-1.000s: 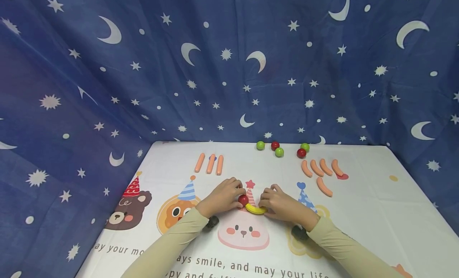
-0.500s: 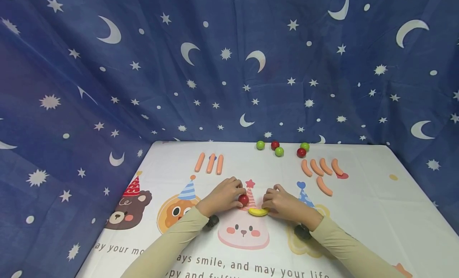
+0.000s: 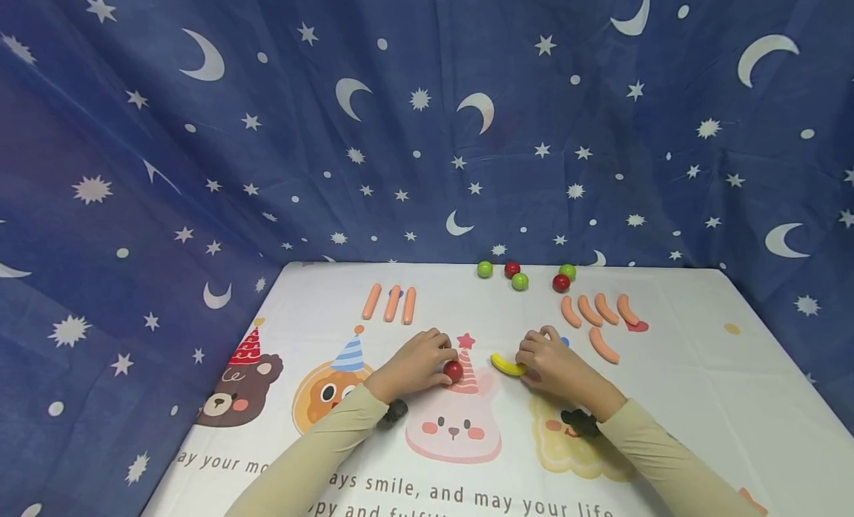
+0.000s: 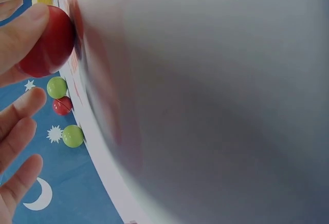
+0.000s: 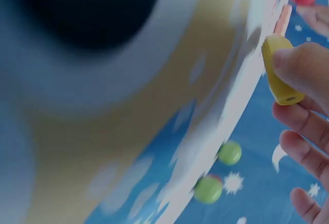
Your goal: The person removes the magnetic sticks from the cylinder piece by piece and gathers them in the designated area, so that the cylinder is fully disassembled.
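Note:
My left hand (image 3: 415, 363) pinches a small glossy red ball (image 3: 453, 371) at the table's middle; in the left wrist view thumb and a finger press the red ball (image 4: 53, 47) from either side, other fingers spread. To its right, my right hand (image 3: 559, 365) holds one end of a yellow toy banana (image 3: 505, 365). From the right wrist, the banana (image 5: 280, 82) shows between thumb and forefinger, the remaining fingers loose. Whether the banana touches the cloth cannot be told. A gap separates the ball and the banana.
Three straight toy sausages (image 3: 391, 304) lie at the back left. Several curved sausages (image 3: 603, 310) lie at the back right. Green balls (image 3: 520, 281) and red balls (image 3: 561, 283) sit along the rear edge. A printed white cloth (image 3: 680, 398) covers the table; a blue star curtain (image 3: 427, 183) hangs behind.
My right hand has carried the banana away from the red ball, to the right and slightly farther back. The left hand and red ball have stayed nearly still.

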